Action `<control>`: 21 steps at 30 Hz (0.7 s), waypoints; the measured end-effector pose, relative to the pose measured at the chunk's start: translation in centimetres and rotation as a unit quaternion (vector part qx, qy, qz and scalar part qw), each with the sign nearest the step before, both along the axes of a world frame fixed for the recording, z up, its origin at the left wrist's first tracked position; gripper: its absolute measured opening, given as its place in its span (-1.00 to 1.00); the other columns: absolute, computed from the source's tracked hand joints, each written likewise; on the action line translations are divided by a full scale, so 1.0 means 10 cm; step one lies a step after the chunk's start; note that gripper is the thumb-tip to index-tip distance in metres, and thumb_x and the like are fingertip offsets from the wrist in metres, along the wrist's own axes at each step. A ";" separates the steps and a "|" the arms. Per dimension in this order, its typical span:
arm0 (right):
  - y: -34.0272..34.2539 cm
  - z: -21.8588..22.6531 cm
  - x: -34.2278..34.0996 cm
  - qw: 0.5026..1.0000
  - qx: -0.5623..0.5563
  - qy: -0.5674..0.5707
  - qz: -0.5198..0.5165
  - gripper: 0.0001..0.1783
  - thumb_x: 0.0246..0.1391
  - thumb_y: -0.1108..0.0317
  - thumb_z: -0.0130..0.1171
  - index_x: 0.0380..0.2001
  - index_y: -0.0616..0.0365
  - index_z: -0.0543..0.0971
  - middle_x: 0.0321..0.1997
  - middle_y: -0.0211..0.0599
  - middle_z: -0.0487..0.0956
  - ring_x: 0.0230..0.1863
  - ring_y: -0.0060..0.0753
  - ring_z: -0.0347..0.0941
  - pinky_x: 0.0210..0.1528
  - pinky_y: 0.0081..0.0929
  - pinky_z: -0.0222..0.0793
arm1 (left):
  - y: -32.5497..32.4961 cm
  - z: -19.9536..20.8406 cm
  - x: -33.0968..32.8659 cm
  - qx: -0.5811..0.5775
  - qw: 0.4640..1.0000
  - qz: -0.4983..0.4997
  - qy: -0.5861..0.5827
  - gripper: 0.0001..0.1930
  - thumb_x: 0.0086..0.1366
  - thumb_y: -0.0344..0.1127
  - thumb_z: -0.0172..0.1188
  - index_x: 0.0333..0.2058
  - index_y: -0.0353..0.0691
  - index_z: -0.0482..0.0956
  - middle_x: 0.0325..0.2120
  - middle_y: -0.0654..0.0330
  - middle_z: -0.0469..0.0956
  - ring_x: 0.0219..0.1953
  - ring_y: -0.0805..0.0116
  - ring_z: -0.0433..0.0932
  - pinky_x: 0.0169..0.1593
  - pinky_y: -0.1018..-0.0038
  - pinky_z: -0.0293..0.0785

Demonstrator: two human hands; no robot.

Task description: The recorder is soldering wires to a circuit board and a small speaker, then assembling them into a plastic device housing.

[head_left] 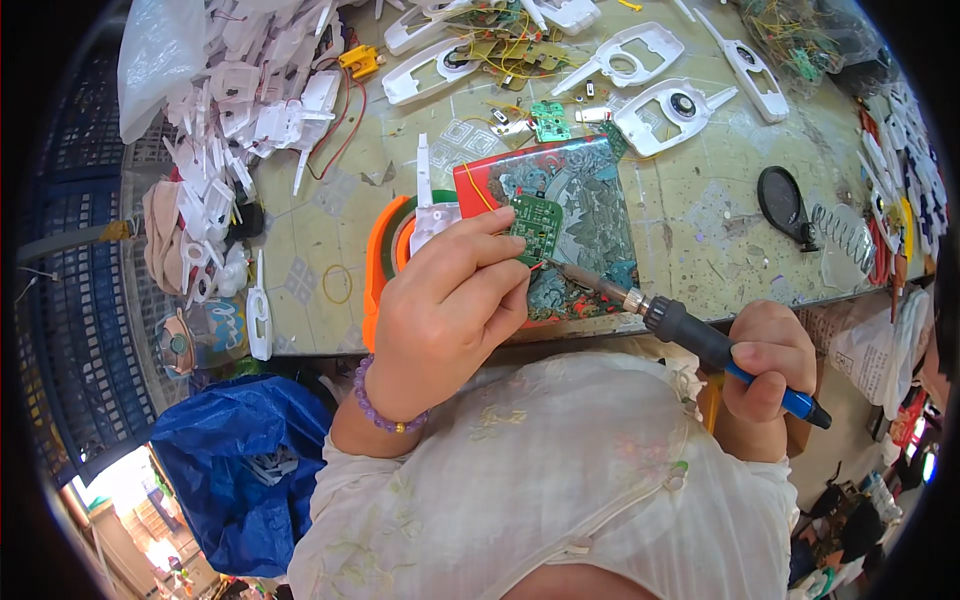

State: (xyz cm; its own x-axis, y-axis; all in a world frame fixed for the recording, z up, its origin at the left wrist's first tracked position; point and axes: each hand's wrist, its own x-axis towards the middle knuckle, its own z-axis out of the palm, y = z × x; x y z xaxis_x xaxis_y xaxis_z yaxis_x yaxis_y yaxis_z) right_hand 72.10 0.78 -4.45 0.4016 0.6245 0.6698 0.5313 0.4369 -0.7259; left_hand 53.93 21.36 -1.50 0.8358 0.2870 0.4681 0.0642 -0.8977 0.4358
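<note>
My left hand (445,290), with a purple bead bracelet (375,408) at its wrist, pinches a small green circuit board (538,222) over a picture-covered red booklet (600,200). A short red wire end shows by its fingertips at the board's lower edge. From the right, my right hand (772,362) grips a soldering iron (685,328) with a black and blue handle. The iron's tip reaches the board's lower right corner; whether it touches is too small to tell. Behind my left hand lie a white plastic casing (428,212) and an orange ring-shaped thing (376,270).
White plastic casings (225,110) are heaped at the left. More casing shells (670,112) and a small green board (550,121) lie at the back. A black-rimmed lens (782,203) and a coiled spring (842,238) are on the right. A blue bag (240,470) hangs below the table's left edge.
</note>
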 end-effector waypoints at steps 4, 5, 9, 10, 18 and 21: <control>-0.01 -0.06 0.00 1.000 0.018 0.005 -0.017 -0.63 0.25 0.07 0.00 -0.40 0.18 0.50 -0.59 -0.37 0.42 -0.71 -0.44 0.30 -0.67 -0.51 0.23 | -0.01 0.00 0.00 -0.004 1.000 0.001 -0.002 -0.82 -0.10 -0.59 0.33 -0.45 -0.33 0.55 -0.36 0.13 0.56 -0.12 0.10 0.60 -0.19 0.36 0.57; -0.02 -0.06 0.00 0.999 0.026 0.010 -0.024 -0.63 0.25 0.07 0.00 -0.40 0.18 0.50 -0.59 -0.37 0.42 -0.71 -0.45 0.29 -0.67 -0.51 0.22 | -0.01 0.00 0.01 -0.004 1.000 0.001 -0.002 -0.82 -0.10 -0.59 0.33 -0.45 -0.33 0.55 -0.36 0.13 0.56 -0.12 0.10 0.60 -0.19 0.36 0.57; -0.01 -0.04 -0.02 0.999 0.027 0.021 -0.011 -0.62 0.25 0.06 0.00 -0.41 0.17 0.50 -0.59 -0.38 0.42 -0.71 -0.45 0.29 -0.67 -0.50 0.22 | -0.01 0.00 0.00 -0.005 1.000 0.003 -0.004 -0.82 -0.10 -0.60 0.32 -0.46 -0.34 0.56 -0.36 0.13 0.56 -0.13 0.10 0.60 -0.20 0.37 0.57; -0.01 -0.03 -0.03 1.000 0.016 0.019 -0.011 -0.62 0.25 0.06 0.00 -0.41 0.17 0.50 -0.59 -0.38 0.42 -0.71 -0.45 0.29 -0.67 -0.50 0.22 | -0.01 -0.01 -0.01 -0.004 1.000 0.004 -0.004 -0.82 -0.10 -0.60 0.32 -0.46 -0.34 0.56 -0.36 0.13 0.56 -0.13 0.10 0.60 -0.20 0.37 0.57; -0.01 -0.02 -0.05 1.000 -0.006 0.018 -0.009 -0.62 0.25 0.05 0.01 -0.40 0.17 0.49 -0.59 -0.38 0.42 -0.70 -0.44 0.30 -0.65 -0.50 0.24 | -0.01 -0.01 -0.01 -0.006 1.000 0.006 -0.005 -0.82 -0.11 -0.60 0.32 -0.46 -0.33 0.55 -0.36 0.13 0.56 -0.12 0.10 0.60 -0.20 0.38 0.57; -0.01 -0.07 -0.04 1.000 -0.001 0.018 -0.013 -0.62 0.26 0.06 -0.01 -0.40 0.17 0.48 -0.59 -0.37 0.41 -0.70 -0.45 0.28 -0.66 -0.50 0.22 | -0.01 -0.01 -0.01 -0.004 1.000 0.008 -0.004 -0.81 -0.11 -0.60 0.32 -0.45 -0.33 0.55 -0.35 0.13 0.56 -0.12 0.10 0.60 -0.20 0.38 0.57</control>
State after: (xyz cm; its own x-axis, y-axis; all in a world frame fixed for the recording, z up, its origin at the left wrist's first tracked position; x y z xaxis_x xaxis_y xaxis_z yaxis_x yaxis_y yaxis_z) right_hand 71.66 0.70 -5.17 0.4419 0.6155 0.6526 0.5152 0.4214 -0.7463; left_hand 53.79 21.23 -1.64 0.8278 0.3039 0.4716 0.0747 -0.8928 0.4442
